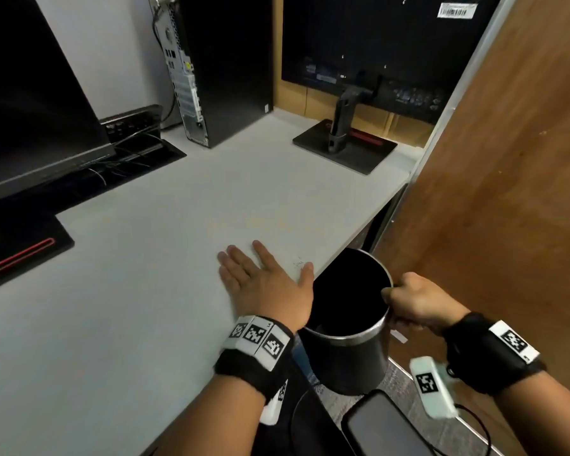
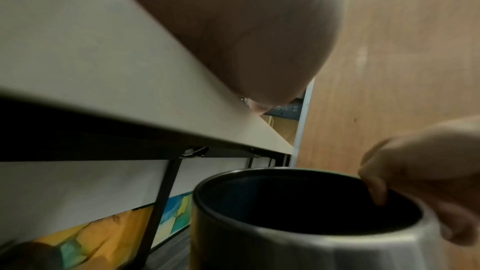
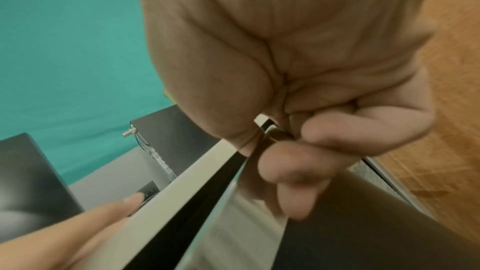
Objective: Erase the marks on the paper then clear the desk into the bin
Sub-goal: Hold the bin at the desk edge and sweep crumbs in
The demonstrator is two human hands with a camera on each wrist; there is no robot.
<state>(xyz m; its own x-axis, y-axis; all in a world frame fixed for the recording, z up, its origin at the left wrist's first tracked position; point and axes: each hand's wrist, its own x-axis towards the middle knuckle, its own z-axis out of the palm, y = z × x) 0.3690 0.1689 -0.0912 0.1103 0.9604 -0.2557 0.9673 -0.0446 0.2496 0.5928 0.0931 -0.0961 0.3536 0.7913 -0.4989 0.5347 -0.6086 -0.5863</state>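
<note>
Right hand (image 1: 418,302) clenched on bin (image 1: 349,353) rim, left hand (image 1: 264,281) flat on desk (image 1: 145,258), bin's inside dark.

Office, desk (image 1: 145,258), monitors (image 1: 30,110), computer tower (image 1: 211,77)

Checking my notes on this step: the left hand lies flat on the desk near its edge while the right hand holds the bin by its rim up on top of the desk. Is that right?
Not quite. The bin is not on the desk; the head view shows it held below and beside the desk's edge. The rest stands: the left hand lies flat near the edge, and the right hand holds the bin's rim.
</note>
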